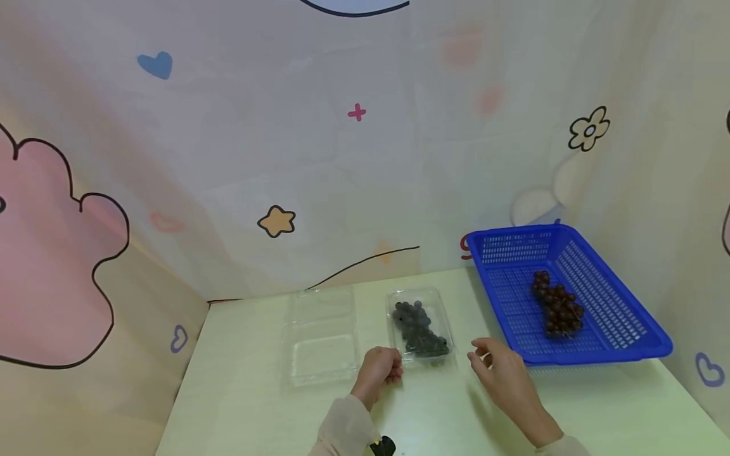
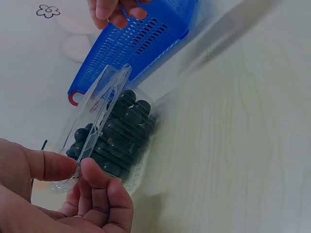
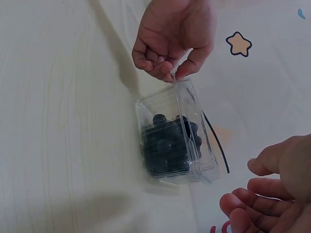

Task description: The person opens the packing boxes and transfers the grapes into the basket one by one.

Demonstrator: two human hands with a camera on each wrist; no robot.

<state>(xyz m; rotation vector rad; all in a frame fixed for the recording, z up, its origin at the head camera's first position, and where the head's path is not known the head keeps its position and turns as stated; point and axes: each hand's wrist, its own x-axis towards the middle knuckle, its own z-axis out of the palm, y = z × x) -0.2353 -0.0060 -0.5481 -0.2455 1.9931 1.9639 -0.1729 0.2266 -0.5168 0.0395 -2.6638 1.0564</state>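
Note:
A lidded clear plastic box point(image 1: 436, 310) of dark grapes point(image 1: 412, 326) sits mid-table. Its near left corner is where my left hand point(image 1: 380, 370) is. In the left wrist view that hand's thumb and forefinger point(image 2: 95, 172) pinch the rim where lid and base meet. My right hand point(image 1: 504, 377) hovers between the box and the blue basket, holding nothing. Seen from the right wrist, its fingers point(image 3: 260, 201) are relaxed and apart from the box point(image 3: 160, 104). The lid lies over the grapes.
To the right stands a blue plastic basket point(image 1: 516, 229) with a bunch of reddish-brown grapes point(image 1: 557, 307) inside. Another clear box point(image 1: 322, 351) lies opened out left of the grape box. A printed cloth point(image 1: 342, 177) hangs behind the pale table point(image 1: 239, 386).

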